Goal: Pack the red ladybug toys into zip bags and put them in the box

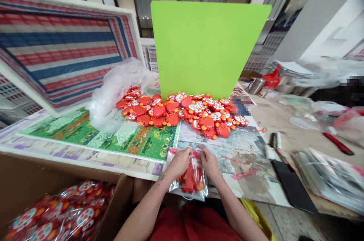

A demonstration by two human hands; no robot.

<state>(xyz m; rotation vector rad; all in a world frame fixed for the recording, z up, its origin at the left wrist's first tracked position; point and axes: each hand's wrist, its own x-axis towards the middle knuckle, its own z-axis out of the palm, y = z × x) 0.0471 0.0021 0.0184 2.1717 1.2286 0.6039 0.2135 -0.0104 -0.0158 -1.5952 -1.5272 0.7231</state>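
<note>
At the table's near edge lies a transparent zip bag [191, 176] with a pink strip along its top and red and orange plastic pieces inside. My left hand [181, 162] is closed on the bag's top left, thumb and fingers pressed together at the strip. On the opposite corner my right hand [209, 162] is bent round the edge, its fingers closed on the bag. Under it, more bag film shows at the lower edge. Just beyond both hands spreads a heap of red crab-like toys [157, 111] with orange claws and spotted fronts.
A green board [207, 47] stands behind the heap. Left are a crumpled plastic bag [113, 93], a striped-lined crate [61, 53] and a cardboard box [121, 191] of bagged toys. Right lie a black phone [292, 184], a red cutter [338, 144] and a bag stack [327, 176].
</note>
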